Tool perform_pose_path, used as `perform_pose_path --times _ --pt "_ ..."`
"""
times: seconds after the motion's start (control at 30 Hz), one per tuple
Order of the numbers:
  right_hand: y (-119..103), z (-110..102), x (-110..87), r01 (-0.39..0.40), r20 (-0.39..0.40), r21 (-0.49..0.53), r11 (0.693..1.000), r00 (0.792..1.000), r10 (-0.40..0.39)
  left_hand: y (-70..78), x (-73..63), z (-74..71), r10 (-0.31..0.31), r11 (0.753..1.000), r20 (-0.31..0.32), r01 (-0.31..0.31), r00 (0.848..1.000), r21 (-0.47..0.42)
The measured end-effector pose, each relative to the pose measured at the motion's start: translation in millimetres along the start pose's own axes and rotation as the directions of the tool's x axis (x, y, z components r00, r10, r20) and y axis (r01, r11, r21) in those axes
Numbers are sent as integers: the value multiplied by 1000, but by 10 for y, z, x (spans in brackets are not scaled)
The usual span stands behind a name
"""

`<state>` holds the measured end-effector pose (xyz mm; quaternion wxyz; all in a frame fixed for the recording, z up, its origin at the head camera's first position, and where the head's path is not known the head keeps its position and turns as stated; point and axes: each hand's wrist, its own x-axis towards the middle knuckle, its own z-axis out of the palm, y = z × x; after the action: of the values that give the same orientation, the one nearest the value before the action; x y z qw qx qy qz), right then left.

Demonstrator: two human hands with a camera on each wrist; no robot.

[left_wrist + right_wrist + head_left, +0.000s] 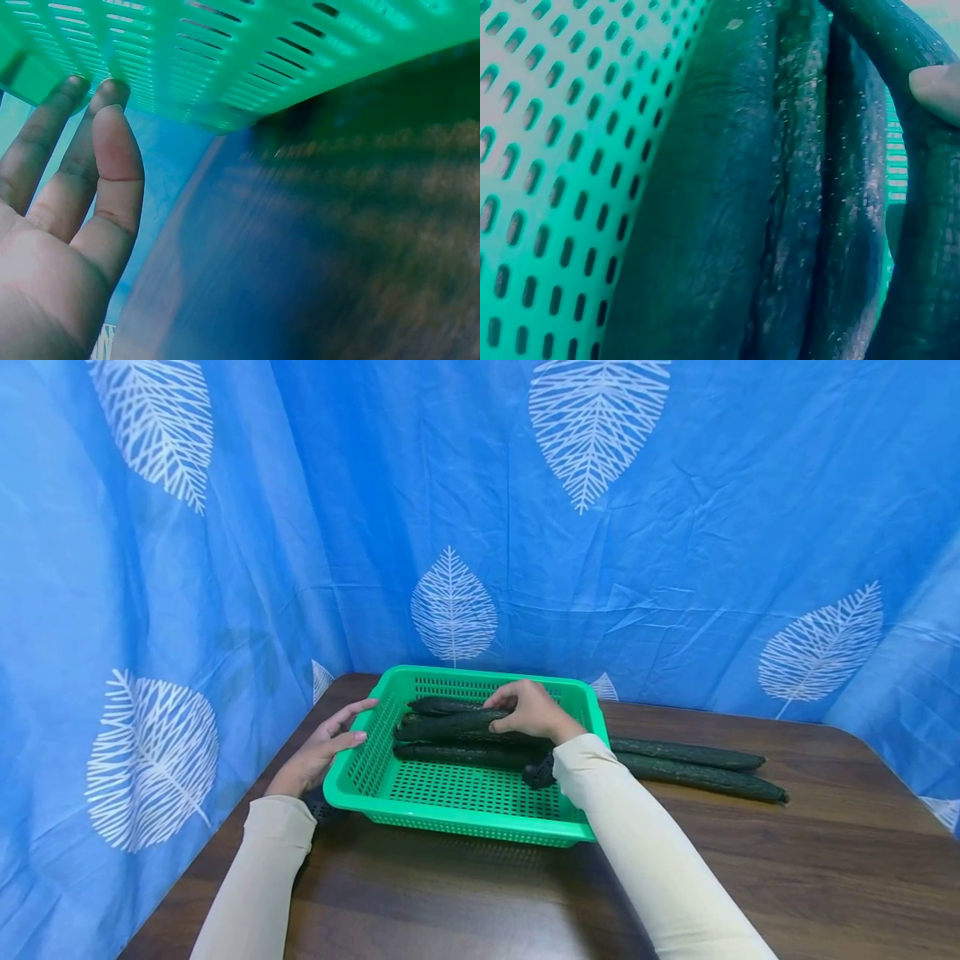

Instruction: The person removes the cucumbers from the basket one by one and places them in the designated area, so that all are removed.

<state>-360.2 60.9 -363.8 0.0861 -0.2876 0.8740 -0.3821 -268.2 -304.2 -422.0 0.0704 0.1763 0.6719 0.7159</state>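
Observation:
A green perforated plastic basket (465, 827) stands on the table with several long dark green cucumbers (457, 753) lying lengthwise inside. My right hand (534, 712) reaches over it and pinches one cucumber (450, 724) between thumb and fingers. In the right wrist view, that cucumber (937, 225) shows beside others (705, 180) lying side by side along the basket floor. At the basket's left end is my left hand (318, 756), its fingertips touching the rim. The left wrist view shows its fingers (118, 165) fairly straight against the outer slotted wall (217, 60).
Two more long cucumbers (705, 777) lie on the brown wooden table (847, 827), to the basket's right. A blue curtain (675, 552) with white leaf prints hangs behind and at both sides.

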Motion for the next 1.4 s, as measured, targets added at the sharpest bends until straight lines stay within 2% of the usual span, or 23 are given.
perform_pose_path --times 0.2,0.47,0.73,0.9,1.1,1.4 --pt "-5 -48 -12 -7 -29 5 1000 1000 7 -12 25 7 5 999 -19 -4 1000 44" --pt "3 -121 -67 11 -80 43 999 997 -7 -50 71 2 6 1000 13 -6 1000 5" --pt "-87 -175 -147 37 -123 71 997 992 -28 -53 60 -3 36 999 33 -36 999 0" --pt "-178 -241 -232 96 -169 106 990 983 -77 -43 41 -2 38 999 21 -39 999 13" --pt "-268 -342 -353 151 -204 106 983 971 -127 -46 25 -3 8 1000 -2 -8 1000 10" --pt "-402 -541 -590 133 -211 87 987 971 -112 -41 12 -16 -14 1000 -17 15 1000 20"
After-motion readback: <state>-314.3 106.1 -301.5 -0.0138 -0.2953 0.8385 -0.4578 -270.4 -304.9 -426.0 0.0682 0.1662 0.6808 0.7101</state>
